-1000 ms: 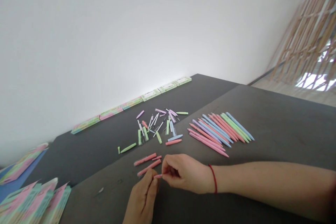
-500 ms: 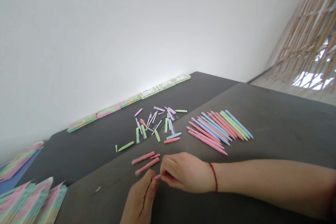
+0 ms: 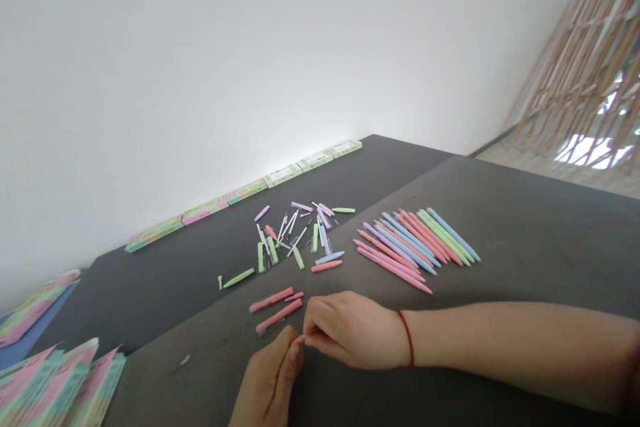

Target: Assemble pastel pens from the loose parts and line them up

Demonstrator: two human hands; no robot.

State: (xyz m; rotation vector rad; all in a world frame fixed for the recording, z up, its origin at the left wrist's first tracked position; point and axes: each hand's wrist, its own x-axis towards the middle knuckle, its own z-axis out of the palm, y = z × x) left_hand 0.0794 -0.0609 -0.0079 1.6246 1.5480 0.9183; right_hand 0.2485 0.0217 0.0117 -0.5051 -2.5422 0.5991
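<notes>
Between my two hands is a small pink pen part [image 3: 299,340], mostly covered by fingers. My left hand [image 3: 273,373] pinches it between thumb and forefinger. From the other side, the closed fingertips of my right hand [image 3: 350,330] grip its end; what exactly they cover is hidden. Just beyond my hands lie two red pen barrels with clear clip parts, a farther one [image 3: 273,300] and a nearer one [image 3: 280,317], with a short red piece [image 3: 295,297] beside them. A row of whole pastel pens [image 3: 415,243] lies beyond my right hand.
Loose pen parts and white refills [image 3: 293,223] are scattered mid-table. A green pen tip section [image 3: 239,278] lies to their left. Flat pastel boxes [image 3: 283,175] line the wall. Pastel packages [image 3: 60,380] stand at the lower left. A wooden lattice [image 3: 585,67] rises at the right.
Both hands have come slightly closer together, so less of the pink pen part shows between them. The pens and loose parts on the table lie as before.
</notes>
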